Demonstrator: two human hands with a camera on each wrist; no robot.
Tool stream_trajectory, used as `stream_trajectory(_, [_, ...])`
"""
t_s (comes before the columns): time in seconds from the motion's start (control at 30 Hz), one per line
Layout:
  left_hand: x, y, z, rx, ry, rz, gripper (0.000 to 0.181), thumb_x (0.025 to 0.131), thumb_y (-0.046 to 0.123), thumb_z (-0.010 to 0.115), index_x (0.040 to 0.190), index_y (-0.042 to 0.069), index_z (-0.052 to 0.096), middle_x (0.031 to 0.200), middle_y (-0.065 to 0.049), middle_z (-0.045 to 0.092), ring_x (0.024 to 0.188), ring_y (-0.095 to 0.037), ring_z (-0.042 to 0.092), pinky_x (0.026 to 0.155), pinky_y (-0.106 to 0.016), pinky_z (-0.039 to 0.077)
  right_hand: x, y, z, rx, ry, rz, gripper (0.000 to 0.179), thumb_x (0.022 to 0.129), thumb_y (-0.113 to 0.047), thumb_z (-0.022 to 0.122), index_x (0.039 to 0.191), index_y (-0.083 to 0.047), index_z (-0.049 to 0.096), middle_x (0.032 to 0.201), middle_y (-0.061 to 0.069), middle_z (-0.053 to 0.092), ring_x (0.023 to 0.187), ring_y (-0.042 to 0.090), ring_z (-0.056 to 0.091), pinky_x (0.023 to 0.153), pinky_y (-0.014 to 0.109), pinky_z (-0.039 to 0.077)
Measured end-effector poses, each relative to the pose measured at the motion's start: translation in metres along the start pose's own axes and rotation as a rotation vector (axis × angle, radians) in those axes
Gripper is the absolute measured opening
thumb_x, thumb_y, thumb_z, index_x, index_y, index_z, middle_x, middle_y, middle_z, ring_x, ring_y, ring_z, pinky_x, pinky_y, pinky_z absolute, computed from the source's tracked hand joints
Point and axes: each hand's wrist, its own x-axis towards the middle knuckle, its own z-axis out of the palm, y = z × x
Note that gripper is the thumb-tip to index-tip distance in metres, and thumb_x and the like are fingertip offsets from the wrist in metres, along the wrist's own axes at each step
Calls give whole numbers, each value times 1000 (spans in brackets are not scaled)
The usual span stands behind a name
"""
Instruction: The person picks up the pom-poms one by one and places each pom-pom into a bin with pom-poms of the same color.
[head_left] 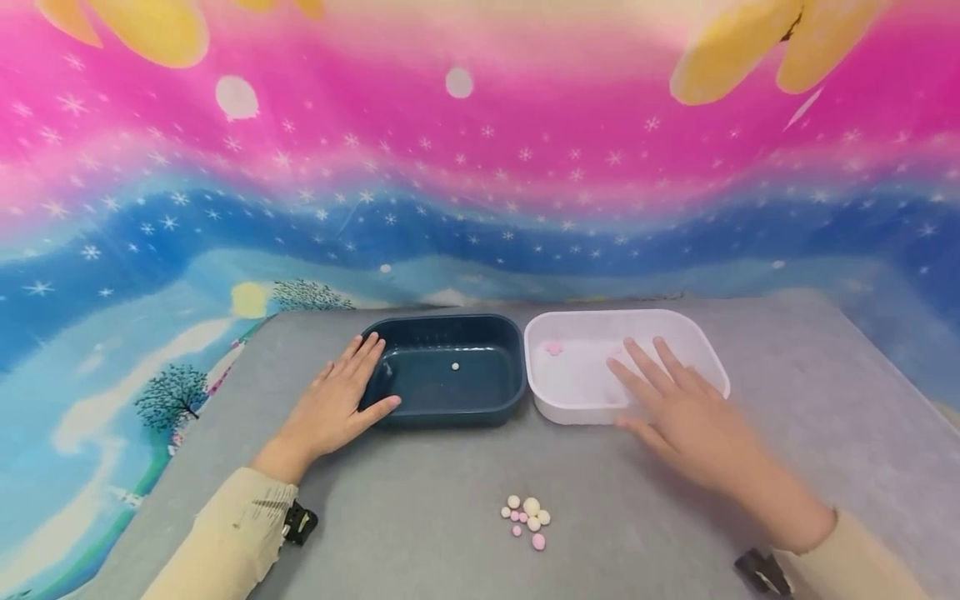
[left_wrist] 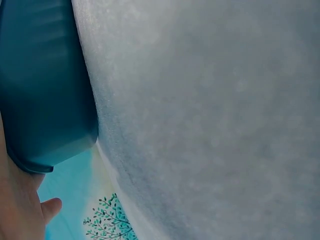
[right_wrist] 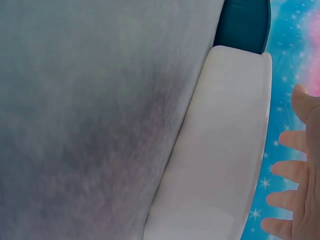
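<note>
My left hand [head_left: 339, 402] rests over the left rim of a dark teal tub [head_left: 450, 414], its fingers straight and thumb spread toward the near side. Inside that tub lies one small whitish ball [head_left: 455, 367]. The left wrist view shows the tub's outer wall [left_wrist: 47, 90] with part of the hand at its rim. Above the right part of a white tub [head_left: 558, 410], my right hand [head_left: 693, 425] is spread with nothing in its grasp. A pink piece [head_left: 553, 348] sits in the white tub; the right hand hides some of the inside.
Several small cream and pink balls [head_left: 532, 506] lie in a loose cluster on the grey table [head_left: 420, 517], nearer than the tubs. The tubs stand side by side near the table's far edge. A colourful printed cloth [head_left: 480, 192] hangs behind.
</note>
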Motion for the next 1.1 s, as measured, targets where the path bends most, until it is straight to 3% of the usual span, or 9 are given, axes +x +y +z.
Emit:
stream_trajectory(0.43, [2, 0, 0, 2, -6, -20, 96, 94, 70, 45, 162, 14, 4, 169, -5, 2, 157, -27, 6, 119, -62, 20, 2, -18, 1, 18, 62, -74, 71, 97, -45, 59, 159, -29, 28, 164, 7, 29, 149, 40, 27, 114, 61, 32])
stream_trajectory(0.53, [2, 0, 0, 1, -15, -24, 97, 94, 70, 44, 162, 14, 3, 169, -5, 2, 157, -27, 5, 120, -62, 19, 2, -21, 2, 5, 91, -109, 72, 96, -45, 61, 158, -27, 30, 163, 8, 32, 148, 39, 31, 127, 42, 11])
stream_trajectory(0.67, [0, 0, 1, -8, -24, -23, 97, 94, 70, 44, 161, 15, 2, 169, -3, 1, 157, -26, 4, 120, -62, 19, 3, -25, 5, -2, 107, -142, 73, 94, -46, 62, 158, -24, 32, 161, 9, 34, 147, 38, 33, 119, 16, -14])
stream_trajectory(0.73, [-1, -1, 2, -13, -23, -22, 97, 94, 70, 45, 161, 15, 2, 169, -3, 1, 157, -26, 4, 120, -62, 19, 3, -27, 6, -2, 107, -149, 73, 94, -46, 62, 157, -24, 33, 162, 9, 34, 147, 38, 33, 121, 18, -12])
stream_trajectory(0.83, [-1, -1, 1, -20, -21, -21, 96, 94, 69, 45, 161, 15, 2, 169, -2, 1, 157, -26, 3, 120, -62, 19, 4, -31, 6, -1, 118, -159, 72, 93, -46, 63, 156, -22, 36, 162, 8, 34, 147, 38, 34, 126, 29, 1])
stream_trajectory(1.1, [0, 0, 1, -35, -18, -22, 96, 95, 69, 45, 161, 15, 3, 169, -3, 1, 157, -26, 3, 120, -62, 20, 5, -40, 7, 5, 113, -195, 71, 94, -46, 63, 155, -24, 37, 163, 5, 31, 148, 36, 32, 123, 42, 21])
